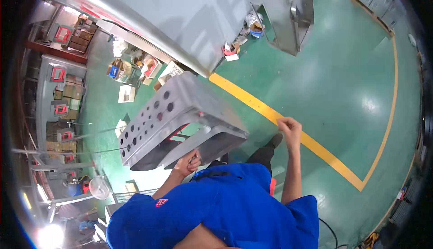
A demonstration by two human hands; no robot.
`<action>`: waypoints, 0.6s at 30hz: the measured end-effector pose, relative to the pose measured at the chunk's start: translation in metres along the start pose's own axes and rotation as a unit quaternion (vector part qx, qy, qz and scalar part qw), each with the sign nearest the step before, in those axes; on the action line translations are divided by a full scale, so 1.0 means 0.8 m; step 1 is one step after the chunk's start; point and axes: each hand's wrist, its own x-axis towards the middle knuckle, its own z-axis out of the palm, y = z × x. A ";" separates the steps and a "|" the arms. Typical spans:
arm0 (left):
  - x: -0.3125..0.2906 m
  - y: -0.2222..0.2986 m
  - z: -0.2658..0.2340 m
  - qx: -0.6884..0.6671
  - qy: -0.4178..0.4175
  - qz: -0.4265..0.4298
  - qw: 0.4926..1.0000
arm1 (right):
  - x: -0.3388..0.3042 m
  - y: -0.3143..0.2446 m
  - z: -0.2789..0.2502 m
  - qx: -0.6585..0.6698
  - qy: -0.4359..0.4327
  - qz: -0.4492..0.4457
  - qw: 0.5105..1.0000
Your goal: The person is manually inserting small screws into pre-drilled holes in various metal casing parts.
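Observation:
A large grey sheet-metal housing (198,107) hangs tilted in front of me on the left. One face has rows of round holes; the side toward me is an open frame. My left hand (188,162) is closed around the near edge of this housing, fingers curled. Out to the right, over the yellow floor line, my right hand (289,128) is raised away from the housing. Its fingers are loosely curled, and nothing shows in them.
A yellow line (252,101) crosses the green floor (333,91). Another metal housing (286,19) stands ahead near a large pale panel (180,14). Open cardboard boxes (151,68) lie at left. Shelves with cartons (72,91) and a fan (99,188) are further left. Grey metal boxes (381,1) sit on a pallet.

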 end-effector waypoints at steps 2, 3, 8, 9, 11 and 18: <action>0.005 0.001 0.037 0.071 -0.013 -0.021 0.997 | 0.048 0.003 -0.046 -0.008 0.003 -0.013 1.000; 0.008 -0.004 0.057 0.099 -0.004 -0.045 0.994 | 0.070 -0.001 -0.059 0.002 0.004 -0.010 1.000; 0.088 -0.001 0.226 0.009 -0.092 -0.029 0.995 | 0.202 -0.057 -0.101 0.038 -0.030 -0.043 0.998; 0.108 0.002 0.250 -0.014 -0.107 -0.025 0.994 | 0.224 -0.067 -0.100 0.061 -0.028 -0.046 0.997; 0.138 0.010 0.292 -0.041 -0.141 -0.016 0.989 | 0.272 -0.083 -0.100 0.082 -0.039 -0.037 0.995; 0.211 0.056 0.360 -0.082 -0.188 0.035 0.978 | 0.465 -0.169 -0.041 0.041 -0.012 -0.185 0.982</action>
